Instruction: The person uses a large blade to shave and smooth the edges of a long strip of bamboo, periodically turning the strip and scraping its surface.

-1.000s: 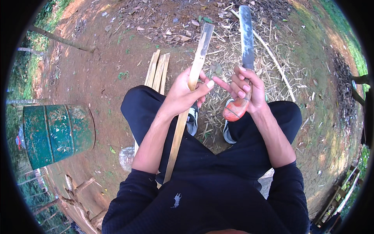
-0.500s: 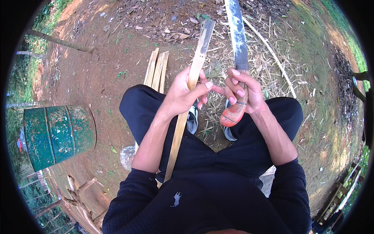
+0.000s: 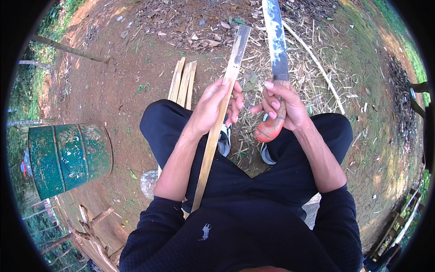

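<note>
My left hand (image 3: 214, 106) holds a long flat bamboo strip (image 3: 209, 152), its thumb along the strip and its other fingers curled behind. The strip slants from my lap up past the hand to a darkened far end. In my right hand (image 3: 286, 103) is a machete (image 3: 277, 47), gripped by its wooden handle with a curved, red-painted butt. Its broad dark blade, patched with pale marks, points away from me and runs out of the top of the view. Strip and blade are apart, side by side.
Several split bamboo strips (image 3: 182, 84) lie beyond my left knee. Pale shavings (image 3: 312, 72) cover the ground ahead, with a long thin stick (image 3: 315, 61) across them. A green rusty drum (image 3: 70, 156) lies at the left, and rough branches (image 3: 93, 231) stand at the lower left.
My left thumb has shifted from across the strip to along it, and the fingers behind have loosened a little. The right hand and machete have barely moved.
</note>
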A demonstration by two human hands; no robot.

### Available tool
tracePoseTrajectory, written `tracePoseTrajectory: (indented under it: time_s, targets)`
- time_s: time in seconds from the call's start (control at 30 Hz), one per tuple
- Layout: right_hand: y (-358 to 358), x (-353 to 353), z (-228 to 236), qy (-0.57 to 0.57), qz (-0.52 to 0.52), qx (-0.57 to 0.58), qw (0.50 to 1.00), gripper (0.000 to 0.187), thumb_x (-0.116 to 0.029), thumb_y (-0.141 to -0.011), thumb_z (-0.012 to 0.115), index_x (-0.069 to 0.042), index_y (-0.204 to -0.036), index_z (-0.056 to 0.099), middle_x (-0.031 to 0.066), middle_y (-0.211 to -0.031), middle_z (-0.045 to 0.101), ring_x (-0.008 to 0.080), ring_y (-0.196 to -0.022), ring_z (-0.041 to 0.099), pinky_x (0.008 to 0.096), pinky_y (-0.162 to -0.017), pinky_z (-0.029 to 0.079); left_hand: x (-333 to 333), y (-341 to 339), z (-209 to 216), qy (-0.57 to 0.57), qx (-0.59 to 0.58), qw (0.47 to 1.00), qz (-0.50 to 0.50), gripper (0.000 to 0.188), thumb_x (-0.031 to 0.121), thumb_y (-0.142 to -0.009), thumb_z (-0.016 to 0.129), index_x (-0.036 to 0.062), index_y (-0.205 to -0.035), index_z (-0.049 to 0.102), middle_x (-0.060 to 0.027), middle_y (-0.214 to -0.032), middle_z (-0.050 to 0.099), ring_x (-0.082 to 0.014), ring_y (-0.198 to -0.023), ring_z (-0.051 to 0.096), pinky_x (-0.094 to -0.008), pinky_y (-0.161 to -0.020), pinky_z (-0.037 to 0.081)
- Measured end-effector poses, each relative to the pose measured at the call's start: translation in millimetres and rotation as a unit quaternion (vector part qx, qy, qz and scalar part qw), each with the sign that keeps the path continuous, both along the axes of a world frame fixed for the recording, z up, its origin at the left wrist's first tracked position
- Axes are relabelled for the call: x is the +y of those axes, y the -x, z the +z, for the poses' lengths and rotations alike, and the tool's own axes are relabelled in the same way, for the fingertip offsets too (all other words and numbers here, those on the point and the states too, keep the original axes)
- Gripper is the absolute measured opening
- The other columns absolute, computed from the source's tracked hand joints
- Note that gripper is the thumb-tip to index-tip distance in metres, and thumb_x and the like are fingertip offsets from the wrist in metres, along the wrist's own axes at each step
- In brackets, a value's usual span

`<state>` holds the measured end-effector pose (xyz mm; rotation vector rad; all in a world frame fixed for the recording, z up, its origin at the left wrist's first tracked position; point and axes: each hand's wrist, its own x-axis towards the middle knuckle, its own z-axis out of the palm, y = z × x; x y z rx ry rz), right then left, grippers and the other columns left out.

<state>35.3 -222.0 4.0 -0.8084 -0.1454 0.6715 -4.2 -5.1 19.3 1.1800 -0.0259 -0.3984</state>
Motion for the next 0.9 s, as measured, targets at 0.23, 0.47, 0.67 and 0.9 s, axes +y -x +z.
tracePoseTrajectory:
  time_s: [0.23,0.47,0.67,0.9]
  targets:
    - [-12,-3,-6,0.464,-0.063,-0.217,0.857,0.032,-0.022,-0.094,0.069,-0.004,-0.075,0.052,0.0011,-0.058,0.053,0.0111,-0.049,0.051,0.0312,-0.052,0.047,-13,1,-3,-0.095,0.004,0.995,-0.022,0.034,0.032,-0.110,0.034,0.0025,-0.111,0.049,0.0000,-0.074,0.047,-0.0059,-0.045,0.046,-0.0202,-0.037,0.038]
    - [-14,-4,-16,0.585,-0.172,-0.423,0.671,0.038,-0.024,-0.088,0.074,0.000,-0.067,0.053,0.0144,-0.051,0.049,0.0297,-0.044,0.050,0.0407,-0.049,0.041,-10,1,-7,-0.055,0.053,0.997,0.004,0.032,0.033,-0.111,0.033,0.0052,-0.107,0.047,0.0053,-0.069,0.034,-0.0017,-0.043,0.028,-0.0183,-0.036,0.027]
    - [-17,7,-14,0.596,-0.180,-0.464,0.630,0.022,-0.023,-0.078,0.074,-0.005,-0.076,0.061,0.0154,-0.060,0.063,0.0370,-0.057,0.065,0.0460,-0.055,0.051,-15,5,-4,-0.004,0.073,0.997,-0.037,0.033,0.037,-0.110,0.034,0.0069,-0.105,0.046,0.0054,-0.068,0.032,-0.0016,-0.044,0.027,-0.0186,-0.036,0.025]
    - [-19,13,-9,0.572,-0.196,-0.508,0.614,0.021,-0.015,-0.072,0.075,-0.006,-0.072,0.057,0.0138,-0.056,0.057,0.0353,-0.054,0.062,0.0446,-0.051,0.047,-17,6,-6,-0.022,0.073,0.996,-0.055,0.035,0.039,-0.110,0.030,0.0082,-0.102,0.045,0.0058,-0.067,0.033,-0.0018,-0.045,0.027,-0.0194,-0.037,0.027]
